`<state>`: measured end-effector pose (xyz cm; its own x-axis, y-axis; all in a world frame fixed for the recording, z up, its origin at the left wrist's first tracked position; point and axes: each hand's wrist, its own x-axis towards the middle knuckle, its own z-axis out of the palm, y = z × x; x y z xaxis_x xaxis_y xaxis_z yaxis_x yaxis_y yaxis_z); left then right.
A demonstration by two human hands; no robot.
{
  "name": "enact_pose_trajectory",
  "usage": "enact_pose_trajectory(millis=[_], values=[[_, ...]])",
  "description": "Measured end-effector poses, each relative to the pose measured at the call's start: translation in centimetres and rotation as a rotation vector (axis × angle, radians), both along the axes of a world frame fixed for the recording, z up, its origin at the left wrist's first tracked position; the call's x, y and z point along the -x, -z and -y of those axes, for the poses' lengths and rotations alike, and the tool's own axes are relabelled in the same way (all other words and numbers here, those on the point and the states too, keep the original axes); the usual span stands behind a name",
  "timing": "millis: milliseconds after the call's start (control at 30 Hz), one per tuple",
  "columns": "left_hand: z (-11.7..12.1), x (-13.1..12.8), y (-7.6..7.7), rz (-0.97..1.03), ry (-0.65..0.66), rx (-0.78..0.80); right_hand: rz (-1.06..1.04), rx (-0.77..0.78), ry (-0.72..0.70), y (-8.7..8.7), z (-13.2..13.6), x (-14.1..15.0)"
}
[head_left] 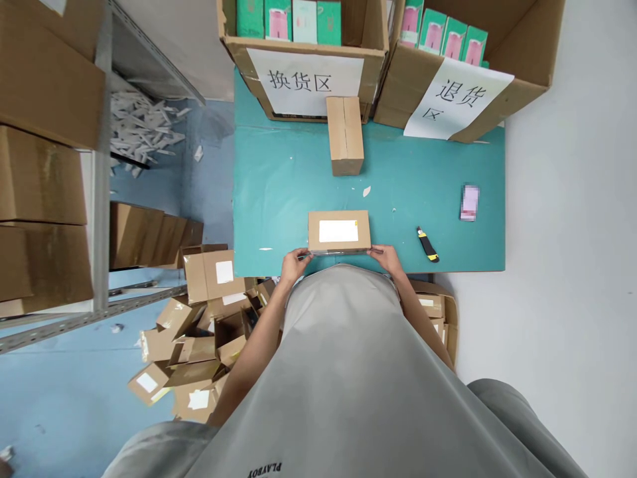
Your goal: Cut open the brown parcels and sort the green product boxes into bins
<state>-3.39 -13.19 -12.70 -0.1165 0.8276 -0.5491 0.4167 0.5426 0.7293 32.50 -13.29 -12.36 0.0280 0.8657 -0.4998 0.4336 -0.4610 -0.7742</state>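
A small cardboard box (314, 231) with a white label (338, 231) on its top lies near the front edge of the green table. At its near left corner is my left hand (295, 264), fingers closed together against the box. My right hand (387, 258) grips the near right corner in the same way. The box's underside and the exact fingertip contact are hidden. To the right of the box lies a black and yellow utility knife (428, 244). A second, plain cardboard box (345, 136) stands farther back on the table.
Two large open cartons (373, 56) (522, 93) with paper signs hold green boxes at the table's back. A blurred pink item (469, 202) lies on the right of the green table (279, 172). Discarded boxes (199, 345) pile up on the floor at left, beside a shelf (102, 199).
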Motion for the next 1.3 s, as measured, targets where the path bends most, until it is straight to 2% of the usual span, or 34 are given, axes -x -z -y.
enact_pose_trajectory(millis=[200,300,367,500,600,733,833,933,1033,1133,1200,1300], values=[[-2.4,0.6,-2.4,0.025,-0.029,-0.174,0.051,-0.115,0.059,-2.7,-2.2,-0.1],[-3.0,0.7,-3.2,0.026,-0.017,-0.25,0.087,-0.146,0.079,-3.4,-2.9,0.2],[-3.0,0.6,-3.1,0.006,-0.023,-0.219,0.125,-0.128,0.068,-3.3,-2.9,0.5],[-2.2,0.3,-2.3,-0.013,-0.054,-0.061,0.187,-0.044,0.03,-2.5,-2.2,0.7],[-1.6,0.2,-1.9,0.011,-0.063,-0.026,0.173,-0.029,0.022,-2.0,-1.6,0.8],[-1.6,0.0,-2.8,-0.019,-0.059,-0.045,0.162,-0.031,0.027,-1.5,-1.3,0.4],[-1.9,-0.9,-5.2,-0.047,0.025,-0.092,0.171,-0.031,0.052,-1.2,-1.4,-1.1],[-1.9,-3.2,-9.5,0.058,0.199,-0.101,0.199,-0.03,0.1,-1.0,-1.2,-3.6],[-1.5,-6.9,-14.5,0.294,0.474,-0.063,0.242,-0.025,0.154,-0.7,-0.9,-5.9],[-1.2,-10.5,-18.3,0.302,0.809,-0.082,0.275,-0.025,0.181,-0.5,-0.5,-6.9],[-1.3,-12.1,-19.5,0.277,0.964,-0.081,0.289,-0.035,0.183,-0.6,-0.4,-6.9],[-1.6,-12.6,-19.9,0.258,1.044,-0.06,0.298,-0.061,0.16,-0.9,-0.3,-6.4]])
